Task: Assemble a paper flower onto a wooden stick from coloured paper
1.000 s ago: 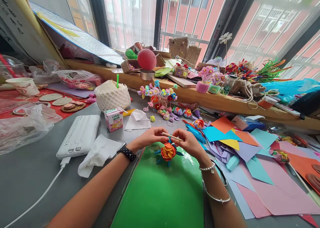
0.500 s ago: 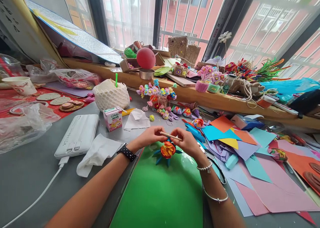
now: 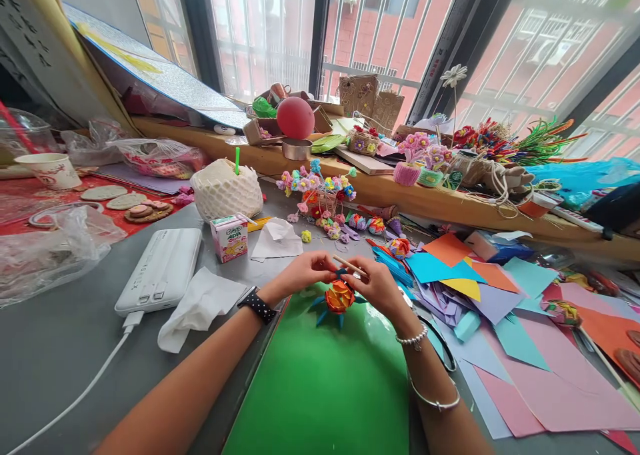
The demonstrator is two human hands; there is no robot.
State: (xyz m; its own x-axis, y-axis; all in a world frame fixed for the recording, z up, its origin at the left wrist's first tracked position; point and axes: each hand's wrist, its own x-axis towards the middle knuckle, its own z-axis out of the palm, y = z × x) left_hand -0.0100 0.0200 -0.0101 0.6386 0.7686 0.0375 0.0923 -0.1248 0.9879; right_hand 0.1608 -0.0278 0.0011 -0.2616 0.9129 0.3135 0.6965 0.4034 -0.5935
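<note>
An orange folded-paper flower (image 3: 339, 298) with blue pointed paper leaves sits on the green mat (image 3: 330, 388). Both hands meet at its far side. My right hand (image 3: 375, 283) is closed on a thin pale wooden stick (image 3: 349, 264), which slants across above the flower. My left hand (image 3: 311, 272) pinches at a blue leaf on the flower's far edge, its fingertips close to the stick's left end. The fingertips partly hide that leaf.
Coloured paper sheets (image 3: 530, 388) spread over the right side. To the left lie a white power bank (image 3: 159, 268) with its cable, a crumpled tissue (image 3: 200, 305), a small drink carton (image 3: 229, 238) and a wrapped coconut (image 3: 227, 192). Small paper flowers (image 3: 320, 192) stand behind.
The stick has shifted slightly and its left end no longer lies at my left fingertips; they now pinch a blue leaf. The whole view has slid a little to the right.
</note>
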